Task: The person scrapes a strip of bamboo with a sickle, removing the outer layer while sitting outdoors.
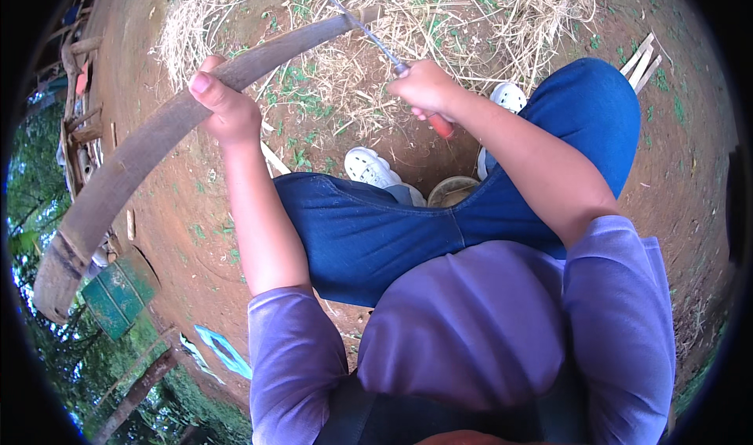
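A long bamboo pole (125, 166), greyish brown and jointed near its lower-left end, slants up to the right and looks bowed in this view. My left hand (223, 103) is wrapped round its middle, with the thumb on top. My right hand (430, 88) is closed on the red handle of a thin-bladed metal tool, perhaps a knife (372, 41). Its blade crosses the pole near the far right end. I cannot tell whether the blade touches the bamboo or passes above it. Most of the handle is hidden in my fist.
Dry straw (541, 13) lies across the ground ahead. White clogs (369, 168) and a round rim (453, 184) show by my legs. Split wood pieces (643, 62) lie right; a rough wooden frame (74, 107), a green panel (118, 296) and a blue-white item (223, 351) are left.
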A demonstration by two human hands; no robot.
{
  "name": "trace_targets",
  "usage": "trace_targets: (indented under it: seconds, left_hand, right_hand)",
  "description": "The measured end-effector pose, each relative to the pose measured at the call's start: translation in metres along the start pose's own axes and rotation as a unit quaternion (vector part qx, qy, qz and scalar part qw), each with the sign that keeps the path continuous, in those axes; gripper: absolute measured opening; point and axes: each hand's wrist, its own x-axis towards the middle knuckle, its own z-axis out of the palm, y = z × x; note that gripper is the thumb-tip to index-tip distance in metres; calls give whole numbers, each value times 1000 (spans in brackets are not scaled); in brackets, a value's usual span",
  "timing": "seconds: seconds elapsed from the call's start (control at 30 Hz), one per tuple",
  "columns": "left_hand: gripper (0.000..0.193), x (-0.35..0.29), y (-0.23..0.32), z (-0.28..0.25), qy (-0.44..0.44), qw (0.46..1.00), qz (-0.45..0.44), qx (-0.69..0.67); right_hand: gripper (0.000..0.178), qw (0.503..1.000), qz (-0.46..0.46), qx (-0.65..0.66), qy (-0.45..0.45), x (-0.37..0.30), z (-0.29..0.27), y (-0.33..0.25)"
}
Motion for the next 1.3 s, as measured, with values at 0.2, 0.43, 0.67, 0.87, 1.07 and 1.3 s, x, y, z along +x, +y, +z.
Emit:
trace_targets:
  seconds: [0.2,0.43,0.67,0.87,1.07,1.3]
  left_hand:
    - [97,-1,-6,2,20,999,-6,-41]
    - [86,-2,-5,-9,-12,997,3,-73]
    - [78,9,-20,-22,-120,989,81,-23]
    - [69,-1,-19,-9,14,999,25,-39]
    - [69,0,-10,-6,39,999,23,-21]
    - [65,4,-12,-14,-33,997,63,-39]
  right_hand:
    - [25,988,-11,-140,59,14,-10,28]
    - [19,975,-114,-182,61,-18,11,-10]
    - [23,982,95,-153,52,13,-21,22]
    - [15,984,-102,-140,34,-40,18,-32]
    - [18,964,-165,-184,94,-7,9,9]
    - [19,993,67,-65,70,28,-21,33]
